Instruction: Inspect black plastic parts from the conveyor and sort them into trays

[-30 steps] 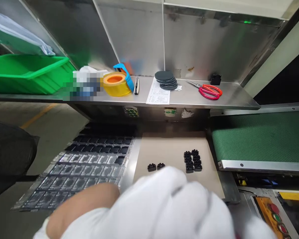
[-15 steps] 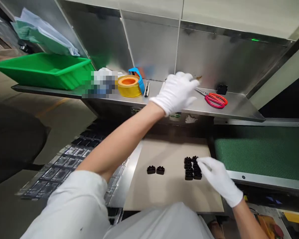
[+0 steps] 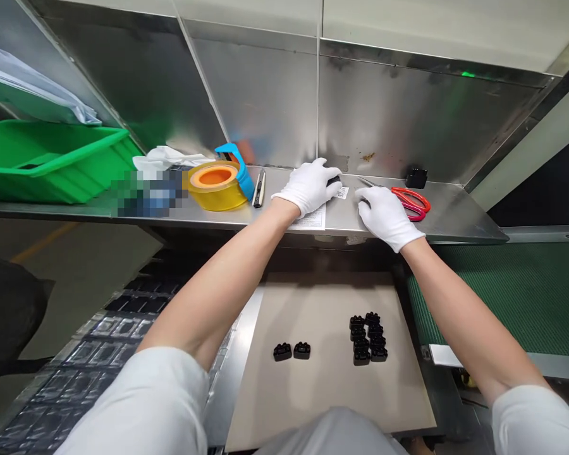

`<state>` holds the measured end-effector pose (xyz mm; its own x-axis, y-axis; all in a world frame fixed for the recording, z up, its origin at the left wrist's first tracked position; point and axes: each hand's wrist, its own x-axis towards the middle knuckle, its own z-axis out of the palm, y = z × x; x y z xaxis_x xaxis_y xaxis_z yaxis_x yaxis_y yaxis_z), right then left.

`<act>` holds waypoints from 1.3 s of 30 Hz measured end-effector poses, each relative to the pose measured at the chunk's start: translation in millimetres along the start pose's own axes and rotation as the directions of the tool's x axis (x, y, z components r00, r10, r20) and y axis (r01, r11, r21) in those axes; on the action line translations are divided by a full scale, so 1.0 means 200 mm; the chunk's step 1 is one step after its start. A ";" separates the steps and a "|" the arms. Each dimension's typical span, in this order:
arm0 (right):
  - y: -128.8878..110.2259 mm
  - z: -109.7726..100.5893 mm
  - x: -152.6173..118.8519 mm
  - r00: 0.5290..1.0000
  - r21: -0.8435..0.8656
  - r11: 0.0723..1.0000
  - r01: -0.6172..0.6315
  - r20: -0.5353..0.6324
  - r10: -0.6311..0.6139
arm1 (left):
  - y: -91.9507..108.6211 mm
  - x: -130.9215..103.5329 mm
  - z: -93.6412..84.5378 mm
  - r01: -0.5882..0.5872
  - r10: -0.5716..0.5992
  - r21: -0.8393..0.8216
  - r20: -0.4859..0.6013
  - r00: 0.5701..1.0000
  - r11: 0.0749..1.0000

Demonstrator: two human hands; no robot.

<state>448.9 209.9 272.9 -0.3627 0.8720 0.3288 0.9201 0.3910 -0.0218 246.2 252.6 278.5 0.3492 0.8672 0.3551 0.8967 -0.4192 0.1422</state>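
Note:
My left hand [image 3: 310, 188], in a white glove, is at the metal shelf. Its finger and thumb close around a small black object [image 3: 332, 180], mostly hidden by the glove. A printed paper sheet [image 3: 315, 219] lies partly under this hand, and a small white label [image 3: 342, 193] lies by its fingertips. My right hand [image 3: 386, 216], also gloved, hovers over the shelf just left of the red-handled scissors [image 3: 411, 203], partly covering them. Its fingers are loosely bent and apart, with nothing visible in them. Below, two black moulded parts [image 3: 302, 351] and a two-column group of similar parts [image 3: 361, 344] rest on the board.
Along the shelf [image 3: 284, 218] stand a green bin [image 3: 76, 170], a yellow tape roll [image 3: 215, 189] with a blue holder, a cutter knife [image 3: 259, 188] and a black block [image 3: 416, 177]. A green conveyor [image 3: 526, 284] runs at right. Clear trays [image 3: 85, 354] lie at left.
My right hand has moved from the group of black parts up to the shelf beside the scissors. My left hand has lowered onto the shelf, at the black object. The view has shifted.

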 end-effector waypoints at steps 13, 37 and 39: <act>-0.02 -0.05 0.09 0.977 -0.091 0.988 0.123 0.187 -0.105 | 0.01 -0.03 0.01 0.040 -0.040 -0.024 0.020 0.999 0.999; 0.03 -0.03 -0.37 0.849 0.075 0.888 0.454 -0.337 -0.406 | 0.17 -0.27 -0.20 -0.136 0.030 -0.257 -0.379 0.925 0.957; -0.01 -0.10 -0.48 0.805 0.053 0.880 0.471 -0.434 -0.405 | 0.24 -0.46 -0.25 -0.119 -0.105 -0.534 -0.371 0.923 0.837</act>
<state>484.9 120.2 260.1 -0.6004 0.4158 0.6831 0.6313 0.7707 0.0858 243.4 139.0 297.9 0.1272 0.7446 0.6552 0.5637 -0.5978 0.5699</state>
